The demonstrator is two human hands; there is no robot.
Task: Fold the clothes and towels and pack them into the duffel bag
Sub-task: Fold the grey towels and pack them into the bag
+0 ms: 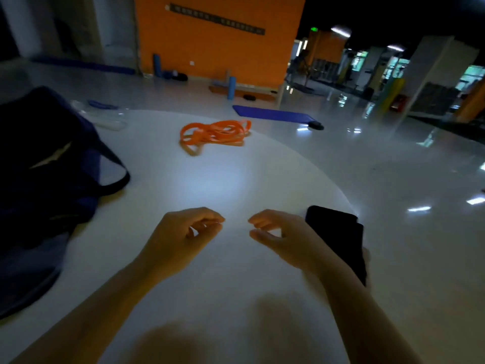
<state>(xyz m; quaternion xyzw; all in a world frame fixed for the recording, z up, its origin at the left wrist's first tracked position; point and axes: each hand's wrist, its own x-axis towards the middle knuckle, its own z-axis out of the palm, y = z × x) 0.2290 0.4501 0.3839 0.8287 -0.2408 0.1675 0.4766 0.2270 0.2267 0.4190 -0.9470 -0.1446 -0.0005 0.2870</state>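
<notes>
Nearest the camera, 2 bare forearms reach forward over a round white table (pixel 215 185), lit by a bright pool of light near its centre. Both hands hover just above the tabletop, close together but apart, and neither holds anything. On the left hand (pixel 181 232) the fingers are loosely curled with thumb and fingertips nearly meeting, and the right hand (pixel 278 232) mirrors it, its fingers relaxed and bent inward. Just beside the right hand, on its outer side at the table's right edge, lies a folded black cloth (pixel 338 237), partly hidden behind the right wrist; whether it is a garment or a towel cannot be told. Along the left side of the table sits a dark navy duffel bag (pixel 44 164), slumped, with a black strap looping out onto the white surface toward the middle. Farther across the table, well apart from the hands, is a tangle of orange resistance bands (pixel 215 134). Near the far left edge, behind the bag, lie clear plastic items (pixel 105 116), too blurred to identify. Beyond the table, a purple exercise mat (pixel 273 115) lies flat on a glossy pale floor, and an orange wall (pixel 217 48) stands behind it with blue foam rollers (pixel 231 88) at its base.
</notes>
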